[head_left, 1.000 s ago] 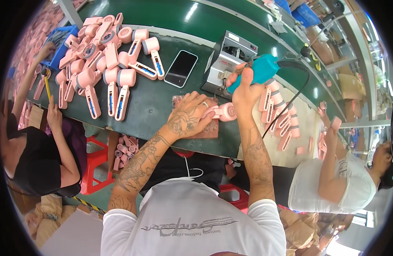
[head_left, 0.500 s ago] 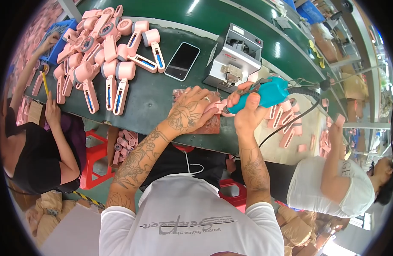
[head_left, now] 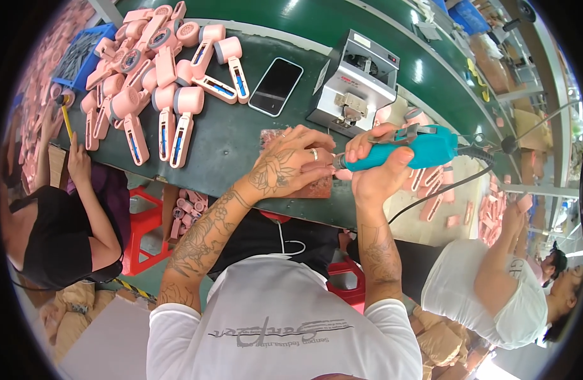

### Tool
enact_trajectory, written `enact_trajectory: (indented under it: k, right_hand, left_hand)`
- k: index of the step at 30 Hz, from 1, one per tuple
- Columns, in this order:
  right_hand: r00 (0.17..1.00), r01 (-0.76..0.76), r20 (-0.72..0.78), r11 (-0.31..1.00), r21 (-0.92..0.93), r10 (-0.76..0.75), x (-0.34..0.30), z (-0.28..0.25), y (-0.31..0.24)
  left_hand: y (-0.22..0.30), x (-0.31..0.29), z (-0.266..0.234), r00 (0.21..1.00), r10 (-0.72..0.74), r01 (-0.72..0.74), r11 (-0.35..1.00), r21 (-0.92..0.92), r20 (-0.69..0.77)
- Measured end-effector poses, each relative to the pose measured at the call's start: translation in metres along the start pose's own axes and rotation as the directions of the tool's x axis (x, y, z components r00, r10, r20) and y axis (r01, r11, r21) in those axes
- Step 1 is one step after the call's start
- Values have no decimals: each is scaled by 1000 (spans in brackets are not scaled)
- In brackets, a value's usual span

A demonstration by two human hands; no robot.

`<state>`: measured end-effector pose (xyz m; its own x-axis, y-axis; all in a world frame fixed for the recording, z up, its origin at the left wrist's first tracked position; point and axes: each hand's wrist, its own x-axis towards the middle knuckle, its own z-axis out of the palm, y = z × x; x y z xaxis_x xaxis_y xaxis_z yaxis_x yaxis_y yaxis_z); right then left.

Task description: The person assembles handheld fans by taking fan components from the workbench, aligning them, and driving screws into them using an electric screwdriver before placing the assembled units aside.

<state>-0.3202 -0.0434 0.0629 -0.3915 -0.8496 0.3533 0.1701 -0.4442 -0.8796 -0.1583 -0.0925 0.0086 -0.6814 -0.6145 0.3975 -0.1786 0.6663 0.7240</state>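
My right hand (head_left: 383, 176) grips a teal electric screwdriver (head_left: 424, 149), held almost level with its nose pointing left. The nose meets the fingertips of my left hand (head_left: 285, 163). Those fingers are bent over a small pink plastic part (head_left: 343, 174), which they mostly cover; its exact shape is hidden. Beneath my left hand lies a reddish work pad (head_left: 312, 190) on the dark green table. A black cord (head_left: 434, 185) hangs in a loop right of my right forearm.
Pink handheld fans (head_left: 190, 101) with open handles are heaped at left, before a blue crate (head_left: 82, 57). A phone (head_left: 276, 87) and a grey metal machine (head_left: 355, 85) stand beyond my hands. Co-workers (head_left: 57, 228) sit left and right; more pink parts (head_left: 431, 183) lie at right.
The screwdriver and my right hand have shifted slightly right. My left fingers now cover more of the pink part. The left co-worker's hand has left the blue crate.
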Motion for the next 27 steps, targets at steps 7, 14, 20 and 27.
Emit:
enact_trajectory:
  k: [7,14,20,27]
  right_hand:
    - [1000,-13,17,1000,21,12,-4,3,-3]
    - [1000,-9,26,1000,7,9,-7,2,-3]
    - [999,28,40,997,-78,-25,-7,2,-12]
    - [999,5,46,986,-167,3,-8,-11,-7]
  left_hand:
    - [-1,-2,1,999,11,-13,999,-45,-39]
    - [1,-2,1,999,28,-30,998,-62,-27]
    - [2,-4,1,998,-20,19,1000,-17,-63]
    - [0,-4,6,992,-126,123,987,100,18]
